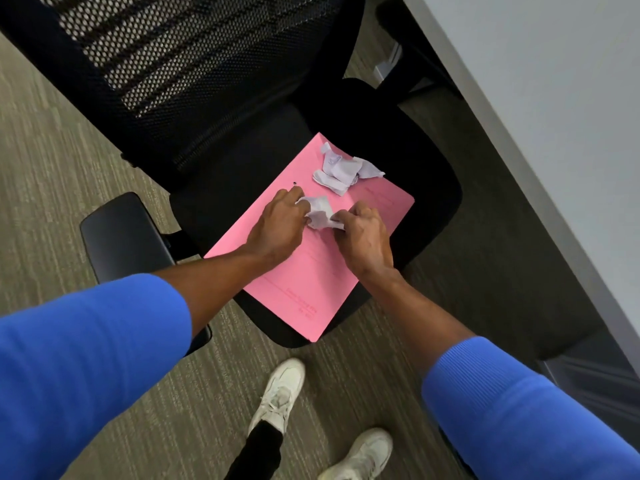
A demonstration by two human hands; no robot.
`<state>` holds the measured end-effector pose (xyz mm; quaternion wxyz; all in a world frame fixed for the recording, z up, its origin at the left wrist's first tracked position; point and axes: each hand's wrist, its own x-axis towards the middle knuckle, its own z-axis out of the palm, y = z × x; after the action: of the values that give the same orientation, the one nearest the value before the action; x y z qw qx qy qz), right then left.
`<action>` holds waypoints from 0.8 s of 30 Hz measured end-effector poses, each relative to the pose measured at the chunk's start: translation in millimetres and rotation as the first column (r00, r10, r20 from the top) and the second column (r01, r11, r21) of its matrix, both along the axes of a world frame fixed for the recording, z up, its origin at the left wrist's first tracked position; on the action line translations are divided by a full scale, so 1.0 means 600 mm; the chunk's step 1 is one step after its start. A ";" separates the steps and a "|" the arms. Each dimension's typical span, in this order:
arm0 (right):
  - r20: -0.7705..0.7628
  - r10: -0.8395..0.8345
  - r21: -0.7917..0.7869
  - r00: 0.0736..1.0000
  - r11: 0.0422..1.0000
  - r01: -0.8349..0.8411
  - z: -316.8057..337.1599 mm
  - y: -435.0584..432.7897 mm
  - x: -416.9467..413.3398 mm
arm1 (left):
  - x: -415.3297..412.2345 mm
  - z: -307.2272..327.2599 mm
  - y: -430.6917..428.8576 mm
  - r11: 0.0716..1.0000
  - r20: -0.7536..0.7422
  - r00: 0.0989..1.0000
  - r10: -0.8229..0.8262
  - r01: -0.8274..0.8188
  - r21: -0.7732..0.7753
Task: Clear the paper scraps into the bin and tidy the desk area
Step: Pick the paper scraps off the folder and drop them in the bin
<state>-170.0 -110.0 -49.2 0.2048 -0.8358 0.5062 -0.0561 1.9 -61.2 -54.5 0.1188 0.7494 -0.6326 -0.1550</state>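
A pink folder [304,271] lies flat on the seat of a black office chair [398,150]. A crumpled white paper scrap [320,211] sits on the folder between my hands. My left hand [277,223] grips its left side and my right hand [363,233] pinches its right side. A second heap of crumpled white scraps [343,171] rests on the folder's far corner, apart from both hands. No bin is in view.
The chair's mesh backrest [173,53] stands at the far left and its armrest [124,233] juts out at the left. A grey desk edge [554,133] runs diagonally along the right. My white shoes [280,393] stand on the carpet [52,168] below the seat.
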 end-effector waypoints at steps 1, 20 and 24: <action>0.024 -0.025 0.016 0.999 1.000 0.025 -0.002 0.003 -0.004 | -0.001 0.001 0.003 1.000 -0.014 1.000 0.018 -0.018 -0.005; 0.245 -0.610 0.225 0.753 0.792 0.568 0.007 0.182 -0.230 | -0.167 0.034 0.127 0.980 -0.306 0.934 0.186 -0.198 -0.009; 0.145 -0.735 0.362 0.662 0.662 0.656 -0.017 0.236 -0.319 | -0.266 0.033 0.148 0.995 -0.342 0.934 0.102 -0.103 0.016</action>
<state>-361.1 31.7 -59.3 0.3513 -0.5207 0.7579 -0.1761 -157.7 27.6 -34.4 0.2356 0.7430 -0.5625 -0.2757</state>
